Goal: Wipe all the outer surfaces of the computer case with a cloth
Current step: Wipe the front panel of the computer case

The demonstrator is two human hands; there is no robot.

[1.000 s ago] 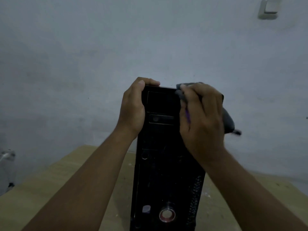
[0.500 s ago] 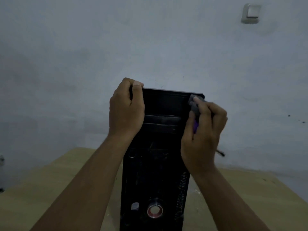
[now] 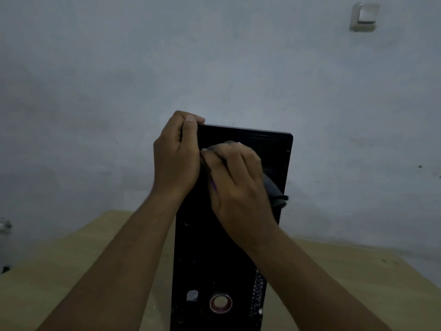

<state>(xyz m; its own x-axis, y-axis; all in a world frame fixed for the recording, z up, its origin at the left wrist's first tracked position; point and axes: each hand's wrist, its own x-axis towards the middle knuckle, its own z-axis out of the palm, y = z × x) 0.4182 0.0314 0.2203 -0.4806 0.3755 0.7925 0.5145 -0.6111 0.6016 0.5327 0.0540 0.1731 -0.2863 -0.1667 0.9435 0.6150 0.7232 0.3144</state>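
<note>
Far L edge, approx 8 o'clock of the view: a small grey object point(image 3: 4, 226) sat low by the wall point(image 3: 95, 91), too dim to ID. A tan table point(image 3: 71, 259) filled the bottom from 7 to 5 o'clock. L hand point(image 3: 176, 158) grasped the computer case point(image 3: 262, 142) at its top-L corner, thumb on the front face, fingers curled over the top edge. Case was a black tower, upright on the table at ctr, front panel toward the camera, running from 6 o'clock to just above mid-frame. Low on the panel were a small silvery badge point(image 3: 192, 295), a red-rimmed ring point(image 3: 220, 303) at the badge's 3 o'clock, and a mesh vent strip point(image 3: 259, 292) by the R edge. R hand point(image 3: 236, 180) lay on the upper panel at the L hand's 3 o'clock, right against it, fingers bent over the cloth point(image 3: 274, 191) & pressing it to the panel. Cloth was dark grey, bunched, mostly under the palm; a fold stuck out at that hand's 4 o'clock by the case's R edge. A light switch point(image 3: 364, 16) sat on the wall at 1 o'clock.
</note>
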